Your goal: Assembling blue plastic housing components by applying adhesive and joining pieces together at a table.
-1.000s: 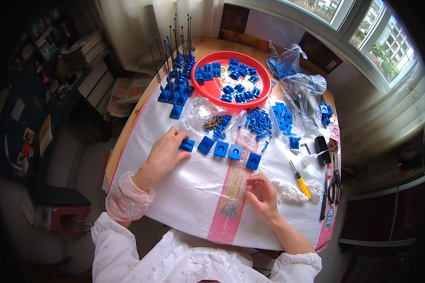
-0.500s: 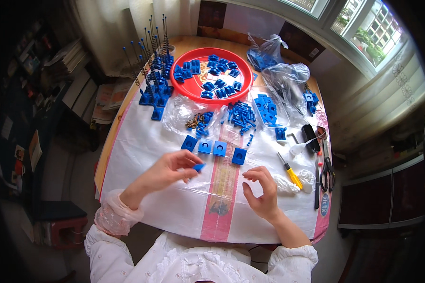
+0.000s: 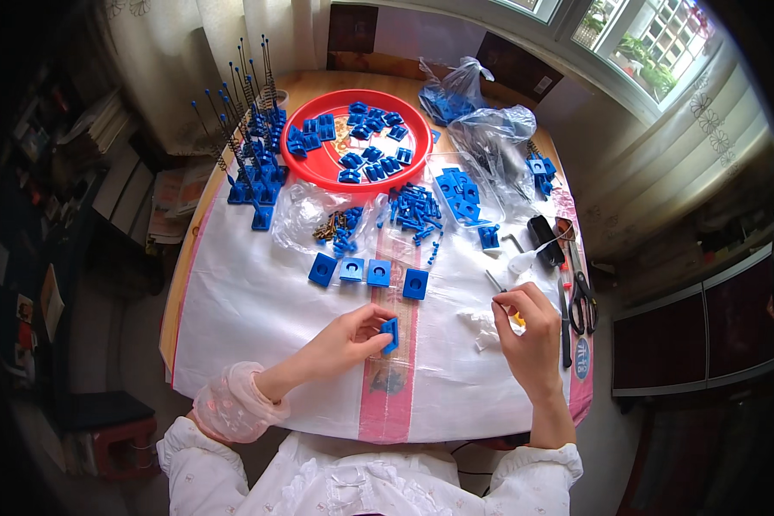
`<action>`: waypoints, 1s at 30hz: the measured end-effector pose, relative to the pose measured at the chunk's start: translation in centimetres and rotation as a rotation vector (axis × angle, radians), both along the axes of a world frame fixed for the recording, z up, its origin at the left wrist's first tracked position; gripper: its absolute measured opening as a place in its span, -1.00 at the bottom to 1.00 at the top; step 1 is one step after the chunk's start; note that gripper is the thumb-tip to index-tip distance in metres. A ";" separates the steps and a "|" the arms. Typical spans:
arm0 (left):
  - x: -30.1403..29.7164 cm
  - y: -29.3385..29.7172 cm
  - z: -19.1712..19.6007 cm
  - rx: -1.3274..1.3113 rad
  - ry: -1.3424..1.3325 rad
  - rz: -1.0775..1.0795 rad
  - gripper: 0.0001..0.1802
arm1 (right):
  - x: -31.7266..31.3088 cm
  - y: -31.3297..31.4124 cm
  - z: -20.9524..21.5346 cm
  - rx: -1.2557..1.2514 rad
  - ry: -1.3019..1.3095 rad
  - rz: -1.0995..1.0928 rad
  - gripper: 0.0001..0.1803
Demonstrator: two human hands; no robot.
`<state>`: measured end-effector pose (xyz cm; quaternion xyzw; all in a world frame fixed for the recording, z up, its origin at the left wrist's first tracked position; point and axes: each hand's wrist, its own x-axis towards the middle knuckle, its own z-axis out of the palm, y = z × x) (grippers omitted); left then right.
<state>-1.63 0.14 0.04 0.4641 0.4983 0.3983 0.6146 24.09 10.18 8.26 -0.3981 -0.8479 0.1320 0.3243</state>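
Observation:
My left hand (image 3: pixel 348 346) is closed on a small blue plastic piece (image 3: pixel 390 336), held low over the pink stripe of the table cover. On the right, my right hand (image 3: pixel 531 334) pinches a screwdriver (image 3: pixel 494 280) around its shaft; part of the yellow handle shows behind the fingers. Between the hands and the heap of parts, several square blue blocks (image 3: pixel 378 273) with round recesses lie in a row. Crumpled white tissue (image 3: pixel 482 328) lies beside the right hand.
Farther back stands a red tray (image 3: pixel 294 169) holding blue parts. Blue bases with upright springs (image 3: pixel 254 168) crowd the back left. Small blue pegs (image 3: pixel 415 209), a clear bag (image 3: pixel 301 215) and a clear box of blue pieces (image 3: pixel 460 196) lie mid-table. Scissors (image 3: pixel 583 305) rest at the right edge.
My left hand has moved right and down with the blue piece. My right hand has moved right, from open above the cover to a pinch on the screwdriver. The whole view has shifted slightly.

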 end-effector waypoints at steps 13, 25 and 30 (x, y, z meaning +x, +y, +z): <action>0.3 0.0 0.9 0.381 0.738 0.116 -0.72 | -7.8 17.1 -5.1 0.139 -0.559 -0.131 -0.95; -2.1 -0.8 2.9 0.235 0.519 0.199 -0.77 | -9.3 17.8 -5.8 0.093 -0.755 -0.281 -0.89; -1.3 -0.2 5.0 0.268 0.477 0.119 -0.78 | -9.1 16.7 -4.6 0.344 -0.594 -0.292 -0.90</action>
